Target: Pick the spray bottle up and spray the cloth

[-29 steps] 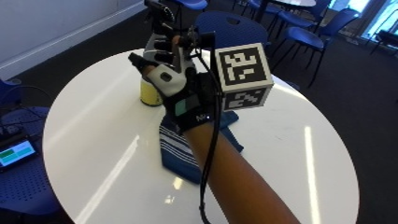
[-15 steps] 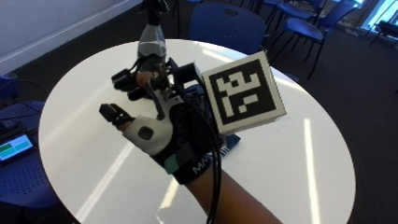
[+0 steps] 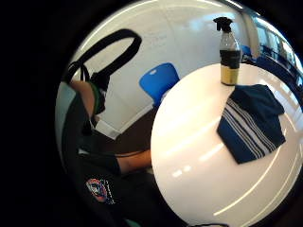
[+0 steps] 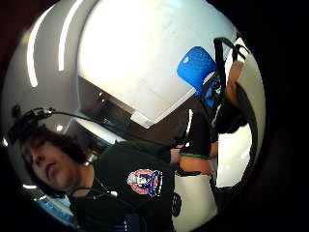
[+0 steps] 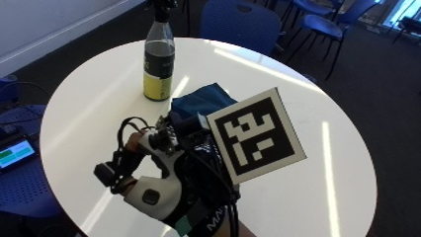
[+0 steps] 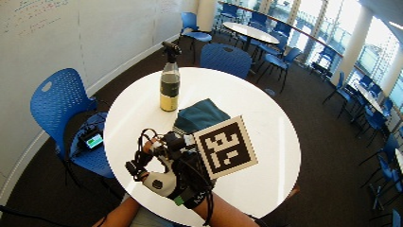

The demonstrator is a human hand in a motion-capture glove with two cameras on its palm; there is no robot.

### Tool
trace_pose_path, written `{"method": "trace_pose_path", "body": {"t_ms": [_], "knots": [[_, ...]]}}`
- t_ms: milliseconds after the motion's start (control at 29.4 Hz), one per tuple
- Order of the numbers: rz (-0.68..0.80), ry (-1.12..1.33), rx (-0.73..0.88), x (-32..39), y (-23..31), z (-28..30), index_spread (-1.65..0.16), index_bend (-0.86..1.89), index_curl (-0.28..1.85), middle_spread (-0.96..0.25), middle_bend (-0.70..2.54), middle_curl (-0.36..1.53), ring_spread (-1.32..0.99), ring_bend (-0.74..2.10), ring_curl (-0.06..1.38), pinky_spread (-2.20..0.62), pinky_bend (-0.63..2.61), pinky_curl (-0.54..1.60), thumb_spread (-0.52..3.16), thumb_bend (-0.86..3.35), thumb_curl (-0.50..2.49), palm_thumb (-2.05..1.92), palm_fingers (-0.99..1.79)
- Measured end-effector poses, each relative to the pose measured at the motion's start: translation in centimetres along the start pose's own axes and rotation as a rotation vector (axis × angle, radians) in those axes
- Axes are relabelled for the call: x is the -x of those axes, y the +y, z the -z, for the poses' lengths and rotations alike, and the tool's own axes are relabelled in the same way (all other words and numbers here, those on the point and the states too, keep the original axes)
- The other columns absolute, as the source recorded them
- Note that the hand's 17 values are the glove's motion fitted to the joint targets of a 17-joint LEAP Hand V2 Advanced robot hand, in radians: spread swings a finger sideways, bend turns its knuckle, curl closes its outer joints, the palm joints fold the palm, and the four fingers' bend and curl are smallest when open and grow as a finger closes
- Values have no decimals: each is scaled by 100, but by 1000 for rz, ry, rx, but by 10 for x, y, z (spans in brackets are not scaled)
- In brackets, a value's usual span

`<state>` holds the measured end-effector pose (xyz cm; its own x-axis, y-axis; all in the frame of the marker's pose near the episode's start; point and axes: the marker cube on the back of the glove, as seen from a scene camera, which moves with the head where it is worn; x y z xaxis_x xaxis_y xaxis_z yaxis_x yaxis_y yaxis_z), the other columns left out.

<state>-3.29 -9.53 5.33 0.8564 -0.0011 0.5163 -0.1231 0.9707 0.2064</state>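
- A round white worktop (image 5: 315, 148) fills most of the outside view, with blue chairs (image 6: 60, 101) standing around it on dark carpet.
- The person's gloved right hand (image 5: 154, 180) hovers above the near part of the worktop, its back turned toward the camera. It holds nothing. Whether the fingers are spread or curled I cannot tell, since straps and the glove's frame hide them.
- A dark blue cloth (image 5: 200, 98) with pale stripes at one end lies crumpled near the middle of the worktop, between the hand and the bottle. Lying open there, it seems set out ready to be sprayed.
- The spray bottle (image 5: 158, 61) stands upright just beyond the cloth, close to it but seemingly not touching. It is clear with a black trigger head, a dark label band and yellowish liquid in the lower part. Nothing touches it.
- The hand is well apart from the bottle, so the pick-up appears not yet begun; reaching it would mean passing over or beside the cloth.
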Motion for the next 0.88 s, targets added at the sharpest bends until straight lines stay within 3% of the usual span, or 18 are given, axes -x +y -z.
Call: {"method": "trace_pose_path", "body": {"t_ms": [883], "knots": [[3,15,83,6,15,-7,-25,30,51,-16,55,54,-21,61,46,-13,22,38,71,-3,67,84,128]]}}
